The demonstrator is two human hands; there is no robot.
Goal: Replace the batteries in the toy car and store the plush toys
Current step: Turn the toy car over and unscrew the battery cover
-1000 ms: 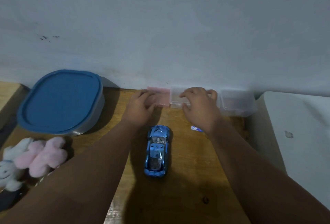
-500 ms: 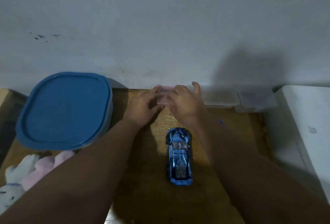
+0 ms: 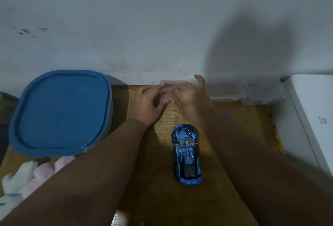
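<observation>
At far desk edge, both hands' fingers pinch the pink box; forcing it could scatter contents onto toy car.

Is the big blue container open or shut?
Shut: the blue lid lies flat on the container, covering its whole top.
</observation>
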